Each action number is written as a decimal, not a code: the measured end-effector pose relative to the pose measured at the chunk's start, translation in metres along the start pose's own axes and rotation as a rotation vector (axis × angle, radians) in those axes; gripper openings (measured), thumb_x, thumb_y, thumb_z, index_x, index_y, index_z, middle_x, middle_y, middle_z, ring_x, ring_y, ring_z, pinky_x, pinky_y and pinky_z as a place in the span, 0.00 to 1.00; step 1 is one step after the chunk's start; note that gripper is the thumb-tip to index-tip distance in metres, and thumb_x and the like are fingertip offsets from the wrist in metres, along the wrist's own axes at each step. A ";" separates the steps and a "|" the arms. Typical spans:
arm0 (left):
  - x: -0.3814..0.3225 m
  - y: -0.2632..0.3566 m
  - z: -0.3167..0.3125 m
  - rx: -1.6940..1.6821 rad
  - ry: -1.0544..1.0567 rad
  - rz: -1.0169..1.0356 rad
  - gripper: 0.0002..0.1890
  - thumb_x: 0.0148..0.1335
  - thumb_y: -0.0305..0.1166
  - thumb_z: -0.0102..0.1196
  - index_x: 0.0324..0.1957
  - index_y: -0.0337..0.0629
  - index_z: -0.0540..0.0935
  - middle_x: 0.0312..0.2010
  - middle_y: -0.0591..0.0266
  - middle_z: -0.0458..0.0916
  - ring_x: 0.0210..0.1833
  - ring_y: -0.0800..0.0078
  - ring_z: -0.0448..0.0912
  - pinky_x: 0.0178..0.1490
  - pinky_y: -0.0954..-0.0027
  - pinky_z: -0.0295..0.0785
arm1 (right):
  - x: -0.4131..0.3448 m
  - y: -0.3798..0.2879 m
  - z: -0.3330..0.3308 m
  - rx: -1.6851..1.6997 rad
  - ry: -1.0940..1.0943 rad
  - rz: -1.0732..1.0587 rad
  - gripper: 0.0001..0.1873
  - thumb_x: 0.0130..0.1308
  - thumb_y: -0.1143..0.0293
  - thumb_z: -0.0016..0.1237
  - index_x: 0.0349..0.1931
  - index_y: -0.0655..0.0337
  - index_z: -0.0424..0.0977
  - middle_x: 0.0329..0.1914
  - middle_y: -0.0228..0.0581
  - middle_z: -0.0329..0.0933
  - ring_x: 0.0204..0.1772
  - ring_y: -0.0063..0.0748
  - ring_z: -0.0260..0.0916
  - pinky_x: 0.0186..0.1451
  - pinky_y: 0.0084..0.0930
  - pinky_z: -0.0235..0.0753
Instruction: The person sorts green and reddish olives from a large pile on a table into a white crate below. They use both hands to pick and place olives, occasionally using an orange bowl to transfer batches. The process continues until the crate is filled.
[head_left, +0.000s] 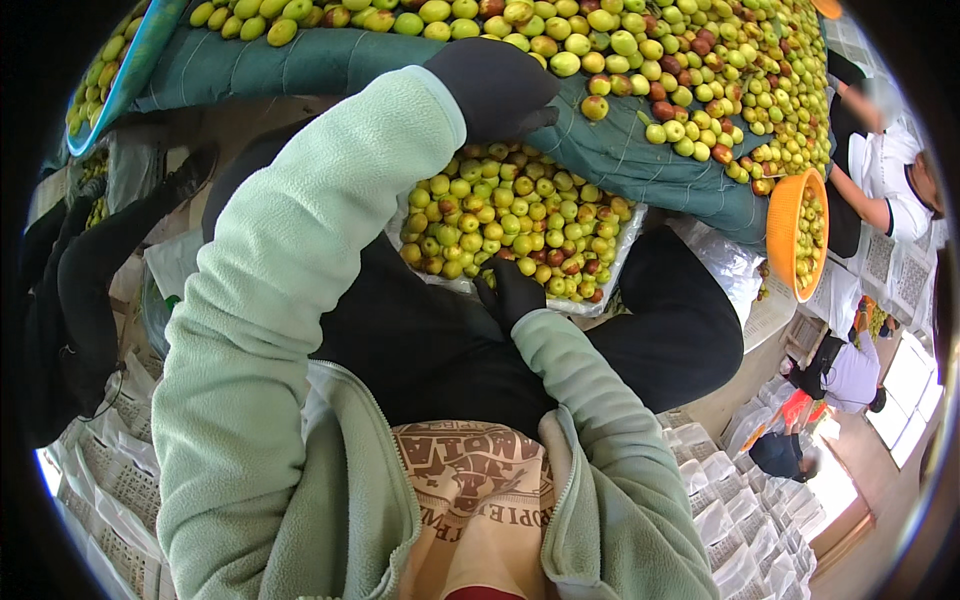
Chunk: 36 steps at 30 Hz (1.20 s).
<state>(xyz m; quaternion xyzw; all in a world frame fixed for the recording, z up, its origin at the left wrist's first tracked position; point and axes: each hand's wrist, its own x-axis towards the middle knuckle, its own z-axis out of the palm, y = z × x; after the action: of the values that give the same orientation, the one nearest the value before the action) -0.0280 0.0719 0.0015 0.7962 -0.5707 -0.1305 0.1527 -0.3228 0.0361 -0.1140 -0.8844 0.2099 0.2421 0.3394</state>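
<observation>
My left hand, in a dark glove, hangs over the padded green cloth edge of the sorting surface, beside loose green and reddish-brown jujubes. Its fingertips are mostly turned away, so whether it holds fruit is hidden. Lower down, my right hand, also gloved, rests at the near rim of a crate lined with clear plastic. Its thumb and fingers are at the jujubes that fill this crate; a grip on one cannot be made out. The crate sits between my black-trousered legs.
An orange plastic basket holding jujubes stands at the right end of the padded edge. A blue-rimmed container of fruit is at upper left. People sit on both sides and farther back. Stacked pale crates with plastic liners cover the floor behind.
</observation>
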 end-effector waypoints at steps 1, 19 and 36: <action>-0.002 0.001 0.000 0.004 -0.010 0.005 0.14 0.66 0.45 0.51 0.35 0.47 0.80 0.27 0.60 0.81 0.32 0.62 0.81 0.37 0.60 0.75 | 0.003 0.000 0.001 -0.043 0.036 -0.046 0.17 0.62 0.56 0.54 0.47 0.53 0.72 0.34 0.45 0.78 0.38 0.48 0.78 0.41 0.40 0.77; -0.005 0.010 0.001 0.060 -0.005 0.055 0.16 0.64 0.48 0.52 0.34 0.47 0.81 0.27 0.62 0.82 0.32 0.63 0.82 0.37 0.62 0.77 | 0.008 -0.005 0.001 0.104 0.089 -0.017 0.10 0.58 0.64 0.55 0.37 0.58 0.74 0.43 0.47 0.74 0.46 0.51 0.73 0.47 0.41 0.75; 0.001 0.007 0.001 0.038 -0.105 0.034 0.13 0.62 0.44 0.52 0.33 0.45 0.81 0.29 0.57 0.81 0.36 0.58 0.82 0.41 0.58 0.76 | 0.030 -0.025 -0.028 -0.058 0.069 -0.137 0.07 0.59 0.67 0.52 0.37 0.56 0.74 0.36 0.45 0.73 0.41 0.47 0.74 0.42 0.40 0.75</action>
<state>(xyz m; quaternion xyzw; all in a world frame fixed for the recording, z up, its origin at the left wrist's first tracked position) -0.0342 0.0692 0.0035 0.7812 -0.5937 -0.1588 0.1095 -0.2773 0.0269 -0.1004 -0.9139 0.1535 0.1936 0.3221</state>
